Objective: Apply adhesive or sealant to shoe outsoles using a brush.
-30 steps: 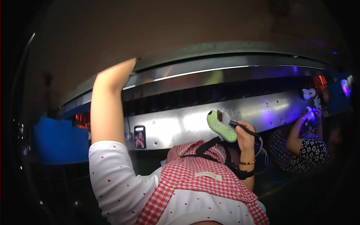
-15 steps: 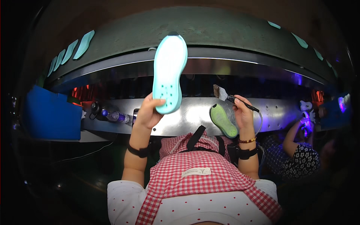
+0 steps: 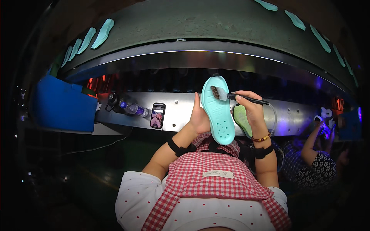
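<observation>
A turquoise shoe sole (image 3: 219, 119) with small holes in its near end and a dark tip at its far end is held up before me. My left hand (image 3: 199, 118) grips it from the left edge, its fingers partly hidden beneath. My right hand (image 3: 252, 106) holds a brush (image 3: 241, 97) by its black handle, from which a thin tube runs down by the wrist. The dark bristles touch the upper part of the sole's inner face. Behind my right hand a green sole (image 3: 241, 117) lies on the metal ledge, partly covered.
Several turquoise soles (image 3: 103, 34) lie on the dark green belt (image 3: 185, 23) to both sides. On the metal ledge (image 3: 179, 111) stand a phone (image 3: 157, 115) and a bottle (image 3: 135, 109). A blue bin (image 3: 65, 104) is at left. Another person's arm (image 3: 311, 146) works at right.
The turquoise sole has come lower and to the right, closer to my right hand. The brush has moved left onto its face. The soles on the belt have shifted in the view.
</observation>
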Available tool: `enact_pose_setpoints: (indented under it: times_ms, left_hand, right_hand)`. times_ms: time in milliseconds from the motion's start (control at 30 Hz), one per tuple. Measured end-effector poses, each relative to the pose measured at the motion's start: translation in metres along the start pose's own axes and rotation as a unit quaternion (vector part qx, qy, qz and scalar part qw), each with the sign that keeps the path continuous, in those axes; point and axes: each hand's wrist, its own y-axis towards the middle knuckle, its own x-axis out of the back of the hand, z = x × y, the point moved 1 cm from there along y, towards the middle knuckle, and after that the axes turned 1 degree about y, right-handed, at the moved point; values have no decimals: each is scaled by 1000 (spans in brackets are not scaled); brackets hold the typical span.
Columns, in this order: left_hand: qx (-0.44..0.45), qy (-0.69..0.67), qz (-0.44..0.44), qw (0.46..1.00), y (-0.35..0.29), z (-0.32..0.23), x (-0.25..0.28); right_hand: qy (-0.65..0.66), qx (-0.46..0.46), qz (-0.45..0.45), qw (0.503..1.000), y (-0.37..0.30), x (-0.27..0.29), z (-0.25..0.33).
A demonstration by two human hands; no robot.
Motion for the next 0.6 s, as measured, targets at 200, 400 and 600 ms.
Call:
enact_pose_setpoints:
  times_ms: [200, 400, 600]
  left_hand:
    - [-87, 61, -95, 990, 7, 7, 3]
    - [-153, 122, -103, 975, 10, -20, 14]
    - [-103, 104, -32, 989, 13, -26, -9]
  right_hand:
    - [-205, 91, -9, 975, 14, -29, -8]
    - [-416, 164, 154, 881, -20, -36, 18]
    - [-372, 59, 202, 904, -17, -25, 63]
